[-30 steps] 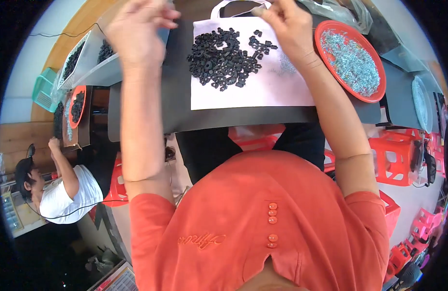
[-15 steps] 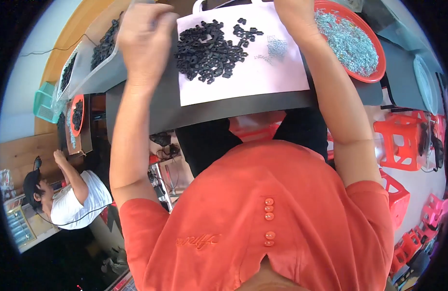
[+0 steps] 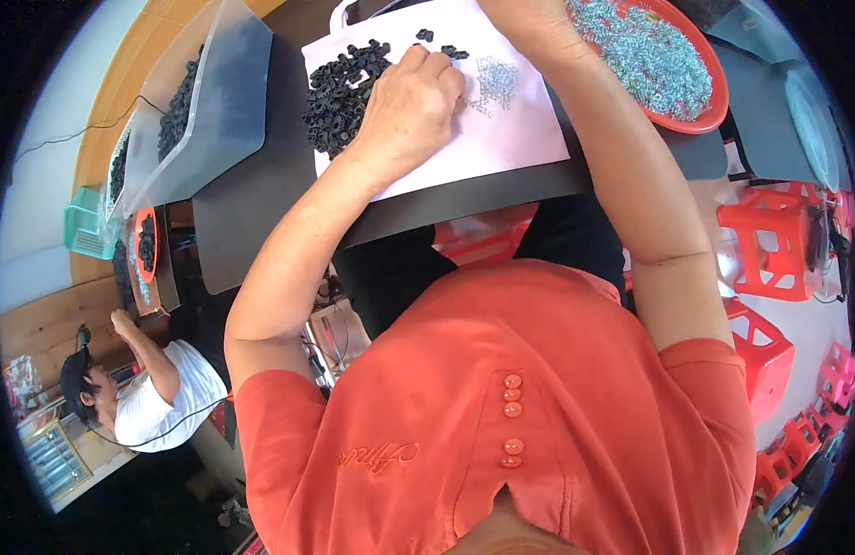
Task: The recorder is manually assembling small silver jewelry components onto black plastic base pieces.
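Observation:
A heap of small black plastic pieces (image 3: 339,102) lies on a pale pink cloth bag (image 3: 515,153) spread over the dark table. Over the heap's right side, my left hand (image 3: 409,106) is closed, its fingers curled downward; whatever is between the fingertips is hidden. A few more black pieces (image 3: 453,53) sit just beyond its knuckles. Right of that hand, small silvery metal parts (image 3: 495,83) are scattered on the cloth. My right hand (image 3: 534,23) is at the top edge, above the bag's far right part, with its fingers cut off from view.
A red round tray (image 3: 720,97) full of silvery metal parts (image 3: 649,69) stands at the far right. On the left is a clear plastic bin (image 3: 219,102) with black pieces. Red stools (image 3: 765,245) stand at right. Another person in a white shirt (image 3: 173,398) works at lower left.
My left hand has swung right, from beside the clear bin onto the black heap. My right hand has shifted slightly left. The whole view has shifted a little too.

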{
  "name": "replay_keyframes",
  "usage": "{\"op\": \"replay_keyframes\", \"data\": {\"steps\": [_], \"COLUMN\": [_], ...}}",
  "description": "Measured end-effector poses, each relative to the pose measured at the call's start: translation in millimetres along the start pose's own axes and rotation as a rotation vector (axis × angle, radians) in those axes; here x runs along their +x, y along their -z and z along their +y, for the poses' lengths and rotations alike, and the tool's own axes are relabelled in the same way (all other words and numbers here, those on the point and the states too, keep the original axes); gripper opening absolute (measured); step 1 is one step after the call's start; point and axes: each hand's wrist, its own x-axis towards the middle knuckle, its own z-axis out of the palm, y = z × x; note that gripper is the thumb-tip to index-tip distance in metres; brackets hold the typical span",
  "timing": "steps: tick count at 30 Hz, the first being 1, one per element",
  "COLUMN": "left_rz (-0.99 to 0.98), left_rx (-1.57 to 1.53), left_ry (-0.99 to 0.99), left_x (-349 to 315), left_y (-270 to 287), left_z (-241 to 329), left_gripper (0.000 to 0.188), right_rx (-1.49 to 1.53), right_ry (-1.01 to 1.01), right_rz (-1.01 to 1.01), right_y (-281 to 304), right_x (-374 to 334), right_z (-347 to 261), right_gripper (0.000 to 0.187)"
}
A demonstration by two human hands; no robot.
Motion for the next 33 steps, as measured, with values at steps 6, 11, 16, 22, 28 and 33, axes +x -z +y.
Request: {"op": "replay_keyframes", "data": {"steps": [6,11,16,22,28,33], "left_rz": [0.058,0.051,0.051,0.109,0.195,0.223], "left_rx": [-0.252,-0.319,-0.259,-0.794,-0.839,-0.872], "left_ry": [0.247,0.291,0.263,0.677,0.749,0.767], "left_x": [3.0,3.5,5.6,13.3,19.2,14.4], "left_y": [10.8,11.9,8.3,12.6,15.1,12.3], "left_z": [-1.4,-5.0,-6.1,-18.8,-20.6,-21.5], "left_gripper": [0.010,0.008,0.008,0.011,0.012,0.011], "right_rx": [0.029,-0.020,-0.067,-0.145,-0.332,-0.248], "right_ry": [-0.064,-0.070,-0.048,-0.136,0.001,-0.116], "right_rz": [-0.101,-0.156,-0.179,-0.458,-0.562,-0.745], "right_y": [-1.2,-4.5,-4.7,4.0,7.8,4.7], "right_x": [0.4,0.0,2.6,4.9,3.5,3.8], "right_z": [7.4,19.6,24.2,11.4,19.0,14.7], "right_gripper": [0.011,0.012,0.013,0.015,0.027,0.032]}}
